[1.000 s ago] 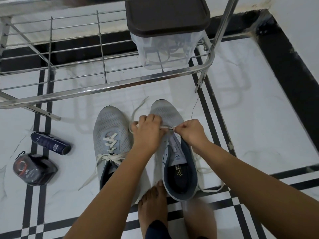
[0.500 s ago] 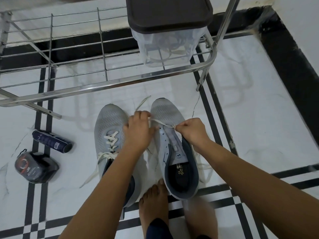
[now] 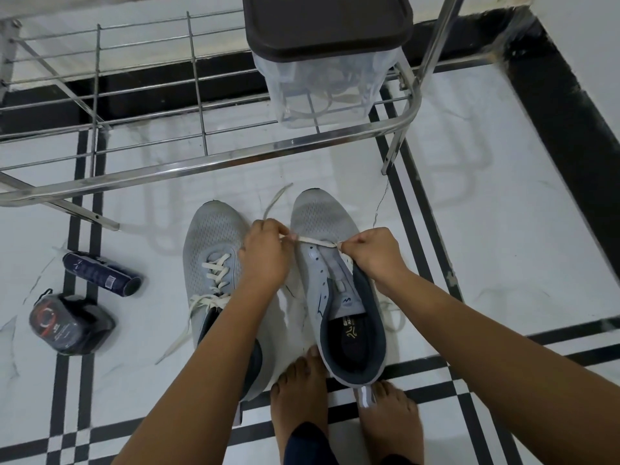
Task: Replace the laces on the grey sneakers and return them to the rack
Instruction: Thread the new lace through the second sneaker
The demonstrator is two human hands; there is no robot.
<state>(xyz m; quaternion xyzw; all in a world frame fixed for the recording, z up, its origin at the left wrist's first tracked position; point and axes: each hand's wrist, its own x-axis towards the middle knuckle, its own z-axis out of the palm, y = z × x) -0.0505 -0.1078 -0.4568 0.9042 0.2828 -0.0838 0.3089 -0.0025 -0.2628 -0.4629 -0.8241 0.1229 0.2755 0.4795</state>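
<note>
Two grey sneakers stand side by side on the tiled floor, toes pointing at the rack. The left sneaker [image 3: 214,243] is laced with a cream lace whose loose ends trail over its left side. The right sneaker [image 3: 322,223] has most of its eyelets bare. A cream lace [image 3: 315,242] runs taut across its lowest eyelets. My left hand [image 3: 266,253] pinches one end of it between the two shoes. My right hand [image 3: 372,253] pinches the other end at the shoe's right edge. Slack lace lies on the floor right of that shoe.
The steel wire shoe rack [image 3: 208,161] spans the top, with a clear box of laces [image 3: 322,78] under a dark lid on its shelf. A dark blue can [image 3: 100,275] and a dark wrapped pack [image 3: 67,323] lie at left. My bare feet [image 3: 302,394] touch the shoe heels.
My left hand has drawn its lace end leftward, off the right sneaker into the gap between the shoes, so the lace stretches straighter. My right hand has hardly moved.
</note>
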